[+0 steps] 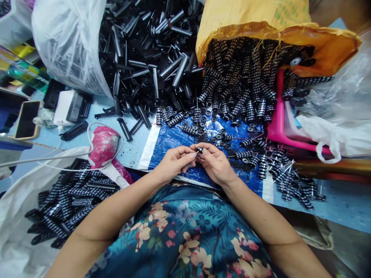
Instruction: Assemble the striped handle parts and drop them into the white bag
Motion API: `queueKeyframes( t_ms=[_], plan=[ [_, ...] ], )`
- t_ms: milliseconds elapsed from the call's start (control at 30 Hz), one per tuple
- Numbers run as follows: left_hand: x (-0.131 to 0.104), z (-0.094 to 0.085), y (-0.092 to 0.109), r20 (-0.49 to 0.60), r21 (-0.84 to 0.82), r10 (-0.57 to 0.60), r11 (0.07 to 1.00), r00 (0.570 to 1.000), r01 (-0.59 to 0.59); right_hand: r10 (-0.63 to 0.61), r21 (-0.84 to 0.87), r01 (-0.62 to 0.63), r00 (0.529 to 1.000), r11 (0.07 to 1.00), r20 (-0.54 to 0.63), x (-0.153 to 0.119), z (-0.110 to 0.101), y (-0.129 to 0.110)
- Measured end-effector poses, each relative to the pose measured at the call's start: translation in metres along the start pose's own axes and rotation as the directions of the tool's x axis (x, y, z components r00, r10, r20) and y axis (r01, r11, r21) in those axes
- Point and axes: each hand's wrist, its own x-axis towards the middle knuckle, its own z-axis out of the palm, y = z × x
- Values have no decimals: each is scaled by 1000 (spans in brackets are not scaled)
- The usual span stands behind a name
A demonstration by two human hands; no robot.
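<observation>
Close to my body, both hands meet over the front of a blue plastic sheet [168,144]. My right hand [216,165] pinches a small black part [199,149] between thumb and fingers. My left hand [179,161] is closed in a pinch at the part's near end, where a thin metal tip shows; most of what it grips is covered by the fingers. Just beyond my hands lie small black discs [218,137] and short black cylinders with white-looking dots [175,120]. More dotted cylinders [242,102] are heaped behind, some with metal pins sticking out.
A white plastic bag [69,46] spills smooth black tubes [156,83] at the back. A yellow sack [249,15] holds dotted cylinders, beside a pink tray [279,116]. At left are a phone [27,119], a white charger [68,107], cables and a pink bundle [104,146].
</observation>
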Motion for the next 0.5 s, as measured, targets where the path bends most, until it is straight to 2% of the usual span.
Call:
queueKeyframes(
  t_ms=[167,333,433,500],
  plan=[
    [-1,-2,-1,14,-9,0,1000,1000,0,9,-18,-9,1000,1000,-15,-1,-2,-2],
    [-2,-1,-5,32,11,11,1000,999,-11,-32,-46,33,999,998,27,-4,-2,3],
    [-2,1,-8,18,-37,15,999,1000,-14,-134,-187,146,988,971,77,-7,-4,4],
    [-3,0,-8,-1,-90,28,996,1000,-28,-225,-387,259,966,885,130,-8,-11,-3]
  ],
)
